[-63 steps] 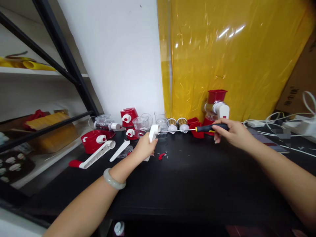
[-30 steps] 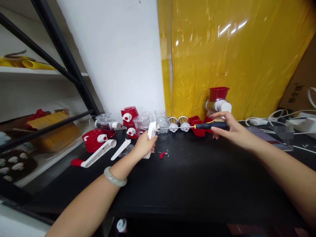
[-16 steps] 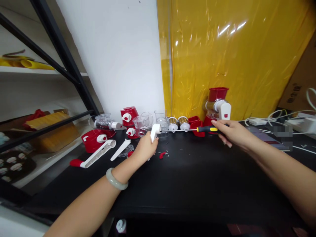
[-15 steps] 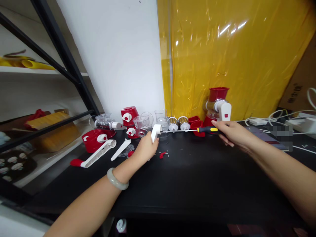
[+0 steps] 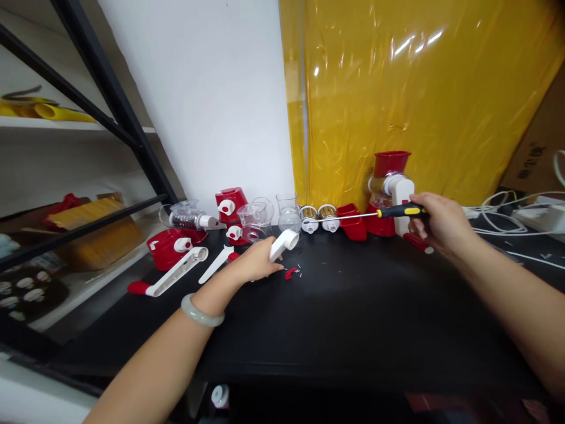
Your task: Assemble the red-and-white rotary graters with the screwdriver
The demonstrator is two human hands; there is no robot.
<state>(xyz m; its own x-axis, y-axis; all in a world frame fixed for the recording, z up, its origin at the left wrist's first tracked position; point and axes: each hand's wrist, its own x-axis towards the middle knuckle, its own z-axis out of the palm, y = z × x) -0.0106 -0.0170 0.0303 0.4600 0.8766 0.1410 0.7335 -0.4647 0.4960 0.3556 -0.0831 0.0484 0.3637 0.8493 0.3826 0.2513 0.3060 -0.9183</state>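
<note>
My left hand [image 5: 253,259] is closed around a white crank handle [image 5: 285,242], its round hollow end sticking out past the fingers. In my right hand [image 5: 441,221] is a screwdriver [image 5: 399,210] with a black and yellow grip; its long shaft points left, and its tip is apart from the handle piece. Below my left hand a small red clip [image 5: 290,273] lies among several tiny screws. Left of it are a flat white strip [image 5: 216,265] and another white crank handle [image 5: 176,272] with a red knob.
An assembled red and white rotary grater [image 5: 392,165] stands behind my right hand. Red grater bases [image 5: 165,250], clear plastic parts [image 5: 256,218], drum blades [image 5: 328,217] and red hoppers [image 5: 352,224] line the back of the black table [image 5: 353,318]. White cables [image 5: 498,215] lie at right.
The screwdriver tip has come away from the crank handle's end as my right hand moved up and right. My left hand has lowered slightly and tilted the handle.
</note>
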